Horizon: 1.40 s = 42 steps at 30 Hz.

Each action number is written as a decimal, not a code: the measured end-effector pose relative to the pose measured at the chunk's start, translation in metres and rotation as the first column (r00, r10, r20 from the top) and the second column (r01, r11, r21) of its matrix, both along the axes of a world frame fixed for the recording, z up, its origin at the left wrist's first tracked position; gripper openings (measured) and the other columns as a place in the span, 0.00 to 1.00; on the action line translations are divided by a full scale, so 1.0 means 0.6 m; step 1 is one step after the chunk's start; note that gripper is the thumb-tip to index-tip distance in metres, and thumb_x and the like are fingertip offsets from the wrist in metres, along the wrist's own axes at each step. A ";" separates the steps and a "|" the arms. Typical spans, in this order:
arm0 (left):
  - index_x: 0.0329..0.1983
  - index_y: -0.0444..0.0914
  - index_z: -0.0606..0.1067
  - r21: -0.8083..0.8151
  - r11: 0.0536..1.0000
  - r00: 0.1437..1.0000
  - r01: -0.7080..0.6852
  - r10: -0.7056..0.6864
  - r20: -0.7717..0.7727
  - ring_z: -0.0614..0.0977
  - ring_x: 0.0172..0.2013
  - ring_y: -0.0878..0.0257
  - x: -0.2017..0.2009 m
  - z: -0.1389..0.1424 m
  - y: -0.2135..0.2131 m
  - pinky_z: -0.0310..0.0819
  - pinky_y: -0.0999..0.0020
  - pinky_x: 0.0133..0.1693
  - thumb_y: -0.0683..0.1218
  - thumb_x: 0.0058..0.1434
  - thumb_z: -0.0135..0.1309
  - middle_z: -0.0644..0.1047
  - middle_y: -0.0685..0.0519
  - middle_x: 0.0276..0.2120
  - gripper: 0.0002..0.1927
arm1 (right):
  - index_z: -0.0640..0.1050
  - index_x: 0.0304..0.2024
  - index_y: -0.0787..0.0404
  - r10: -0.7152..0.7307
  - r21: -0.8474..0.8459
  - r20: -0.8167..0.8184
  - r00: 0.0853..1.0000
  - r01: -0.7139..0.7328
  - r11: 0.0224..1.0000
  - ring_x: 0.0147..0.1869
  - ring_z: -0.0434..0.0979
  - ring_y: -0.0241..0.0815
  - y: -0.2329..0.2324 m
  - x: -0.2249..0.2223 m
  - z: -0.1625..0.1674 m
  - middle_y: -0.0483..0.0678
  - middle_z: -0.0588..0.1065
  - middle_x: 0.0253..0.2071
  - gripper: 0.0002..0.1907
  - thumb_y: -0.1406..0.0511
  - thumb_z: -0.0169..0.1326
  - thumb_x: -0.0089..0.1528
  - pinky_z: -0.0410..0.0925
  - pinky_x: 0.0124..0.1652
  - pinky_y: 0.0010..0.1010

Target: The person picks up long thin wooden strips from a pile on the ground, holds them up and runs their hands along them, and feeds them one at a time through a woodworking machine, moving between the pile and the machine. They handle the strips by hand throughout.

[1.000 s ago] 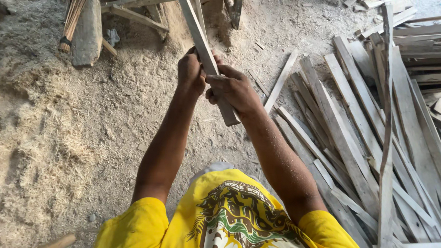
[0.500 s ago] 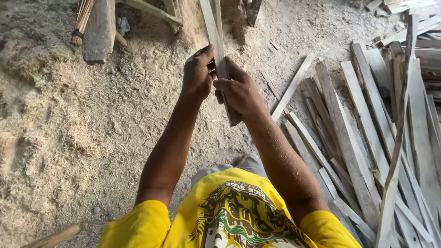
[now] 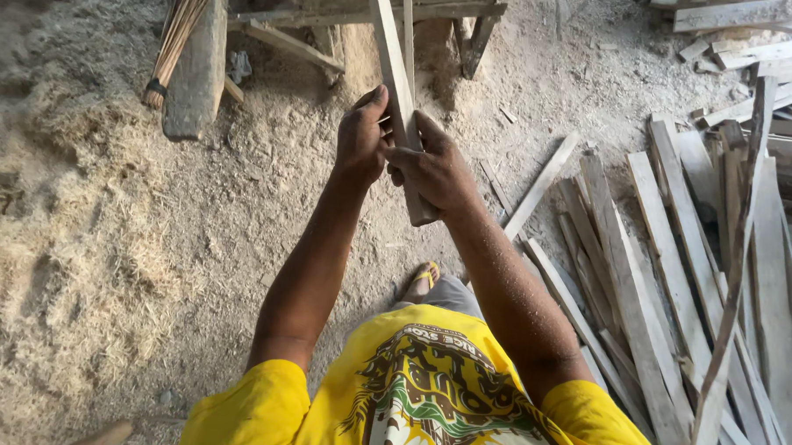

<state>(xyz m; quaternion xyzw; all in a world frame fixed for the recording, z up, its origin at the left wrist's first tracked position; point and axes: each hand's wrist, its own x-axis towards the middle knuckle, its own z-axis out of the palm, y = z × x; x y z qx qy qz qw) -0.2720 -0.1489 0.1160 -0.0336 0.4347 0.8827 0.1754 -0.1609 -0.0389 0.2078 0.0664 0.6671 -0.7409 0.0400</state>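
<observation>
Both my hands grip one long wooden slat [image 3: 391,51] that runs from the top of the view down to just below my fingers. My left hand [image 3: 361,138] is wrapped around its left side. Opposite it, my right hand [image 3: 433,167] clasps the right side, fingers closed on the wood. A thinner strip [image 3: 408,30] runs alongside the slat above my hands. The slat's lower end pokes out beneath my right hand. My bare forearms and yellow printed shirt [image 3: 425,399] fill the bottom of the view.
A loose heap of wooden slats [image 3: 675,276] covers the ground on the right. Sawdust [image 3: 106,239] spreads over the floor on the left. A wooden bench frame [image 3: 351,10], a thick plank [image 3: 195,75] and a bundled broom [image 3: 179,31] stand at the top.
My hands and the slat sit slightly lower and further right in the view than a second ago; the grip of both hands is unchanged.
</observation>
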 end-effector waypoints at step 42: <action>0.65 0.30 0.67 -0.977 0.209 0.999 -0.043 -0.011 -0.046 0.81 0.51 0.37 -0.812 -0.344 0.197 0.74 0.51 0.56 0.40 0.55 0.51 0.79 0.29 0.47 0.32 | 0.70 0.64 0.65 -0.040 0.468 0.440 0.897 -0.191 0.863 0.38 0.84 0.40 0.298 -0.987 -0.342 0.57 0.82 0.46 0.32 0.59 0.63 0.61 0.77 0.38 0.30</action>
